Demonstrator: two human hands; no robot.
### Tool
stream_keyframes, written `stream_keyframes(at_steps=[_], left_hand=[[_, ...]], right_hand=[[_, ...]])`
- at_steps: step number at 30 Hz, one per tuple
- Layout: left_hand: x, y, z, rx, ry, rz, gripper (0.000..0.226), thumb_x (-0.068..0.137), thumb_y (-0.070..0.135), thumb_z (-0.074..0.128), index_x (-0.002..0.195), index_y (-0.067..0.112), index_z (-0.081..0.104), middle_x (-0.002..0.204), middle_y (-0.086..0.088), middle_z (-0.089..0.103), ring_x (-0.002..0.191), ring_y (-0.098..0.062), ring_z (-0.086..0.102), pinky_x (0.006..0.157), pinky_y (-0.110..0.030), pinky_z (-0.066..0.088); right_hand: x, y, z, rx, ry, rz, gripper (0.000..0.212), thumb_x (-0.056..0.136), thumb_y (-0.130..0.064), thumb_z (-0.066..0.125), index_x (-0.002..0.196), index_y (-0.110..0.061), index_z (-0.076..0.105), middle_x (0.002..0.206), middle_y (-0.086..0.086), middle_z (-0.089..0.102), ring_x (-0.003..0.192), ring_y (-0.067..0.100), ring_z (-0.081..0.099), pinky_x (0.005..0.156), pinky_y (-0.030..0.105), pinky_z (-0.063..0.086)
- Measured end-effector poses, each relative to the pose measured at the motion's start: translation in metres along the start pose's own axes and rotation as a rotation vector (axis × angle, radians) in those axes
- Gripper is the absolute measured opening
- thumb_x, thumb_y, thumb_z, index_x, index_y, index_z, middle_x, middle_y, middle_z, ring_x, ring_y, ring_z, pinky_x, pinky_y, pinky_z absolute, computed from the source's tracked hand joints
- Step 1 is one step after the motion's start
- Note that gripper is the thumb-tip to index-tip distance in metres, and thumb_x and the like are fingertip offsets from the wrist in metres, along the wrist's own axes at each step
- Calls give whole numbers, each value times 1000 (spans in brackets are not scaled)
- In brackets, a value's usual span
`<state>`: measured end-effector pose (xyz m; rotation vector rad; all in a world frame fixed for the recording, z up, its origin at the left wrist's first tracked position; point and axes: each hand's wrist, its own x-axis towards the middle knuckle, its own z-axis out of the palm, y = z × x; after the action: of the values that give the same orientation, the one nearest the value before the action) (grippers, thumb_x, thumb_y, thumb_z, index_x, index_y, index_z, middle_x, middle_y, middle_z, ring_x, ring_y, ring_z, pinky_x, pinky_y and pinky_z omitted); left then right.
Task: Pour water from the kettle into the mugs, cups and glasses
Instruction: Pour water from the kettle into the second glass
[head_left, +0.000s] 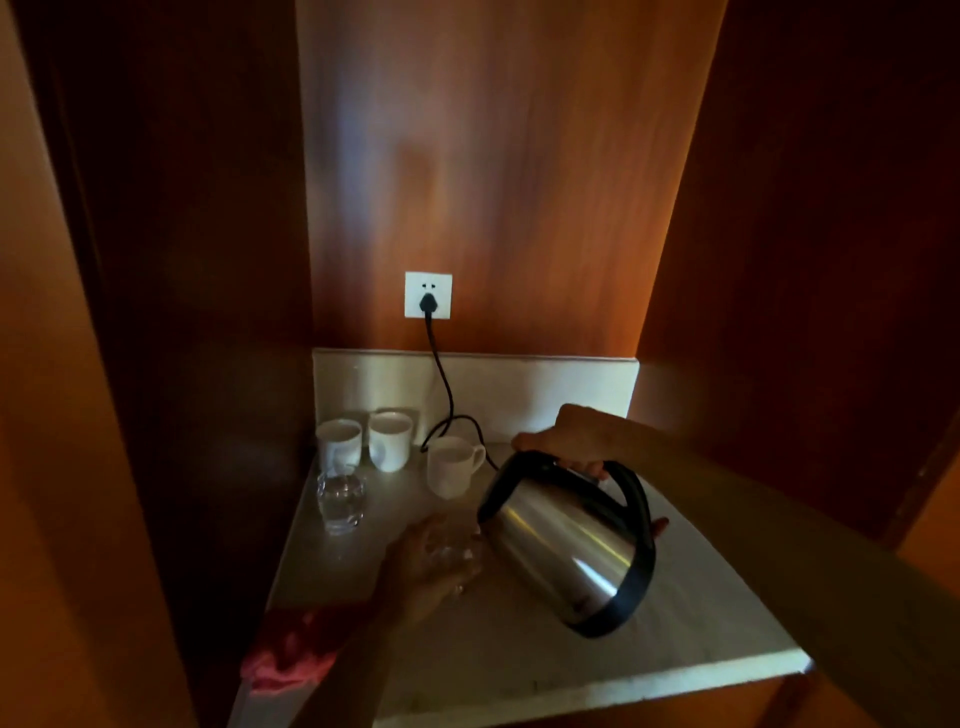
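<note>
- The right hand (569, 441) grips the black handle at the top of the kettle (569, 540), fingers curled round it, and holds the kettle in the air, tilted with its spout down toward the left hand.
- The left hand (423, 564) wraps round a clear glass (457, 553) on the counter (571, 654), fingers curled on its near side; the kettle's spout sits just above the glass rim.
- Hard to make out: the held glass is blurred and half covered by the left hand, so its water level cannot be told, and no stream from the spout can be seen for sure.
- Something reddish shows just past the kettle's right edge, under the right forearm; what it is cannot be told.
- Beyond the left hand stands a second glass (340, 501), upright, with water in it.
- Further back, against the low splashback, stand three white mugs: a left mug (338, 441), a middle mug (389, 439), and a right mug (453, 465) with its handle toward the right hand. Their contents cannot be seen.
- A black cord (441, 384) runs from a plug in the white socket (428, 294) down behind the mugs; its end is hidden behind the right mug and the kettle.
- A pink cloth (288, 660) lies at the counter's near left corner, beside the left forearm, partly in shadow.
- Dark wooden panels close in the niche on both sides and behind.
</note>
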<state>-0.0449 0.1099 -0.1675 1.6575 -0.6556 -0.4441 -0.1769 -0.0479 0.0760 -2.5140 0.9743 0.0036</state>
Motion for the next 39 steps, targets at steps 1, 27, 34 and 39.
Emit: stream_keyframes(at_steps=[1, 27, 34, 39], left_hand=[[3, 0, 0, 6, 6, 19, 75, 64, 9, 93, 130, 15, 58, 108, 6, 70, 87, 9, 69, 61, -15, 55], [-6, 12, -8, 119, 27, 71, 82, 58, 37, 95, 130, 37, 56, 112, 13, 68, 98, 2, 67, 80, -18, 56], [-2, 5, -7, 129, 31, 97, 76, 60, 31, 95, 125, 40, 55, 109, 15, 66, 92, 20, 60, 71, -5, 48], [1, 2, -6, 150, 26, 109, 80, 61, 33, 94, 131, 37, 55, 119, 10, 64, 103, 3, 62, 78, -8, 50]], right_hand=[[2, -1, -1, -9, 0, -3, 61, 71, -72, 63, 73, -11, 66, 53, 2, 60, 44, 18, 55, 51, 25, 49], [7, -17, -7, -102, -62, -65, 54, 84, -63, 60, 64, -12, 60, 55, 4, 57, 45, 17, 51, 51, 24, 45], [13, -22, -6, -125, -76, -39, 57, 78, -67, 62, 64, -12, 62, 53, 3, 58, 42, 16, 50, 52, 24, 45], [14, -25, -7, -137, -96, -31, 56, 79, -65, 62, 69, -10, 61, 57, 5, 56, 43, 16, 49, 50, 23, 44]])
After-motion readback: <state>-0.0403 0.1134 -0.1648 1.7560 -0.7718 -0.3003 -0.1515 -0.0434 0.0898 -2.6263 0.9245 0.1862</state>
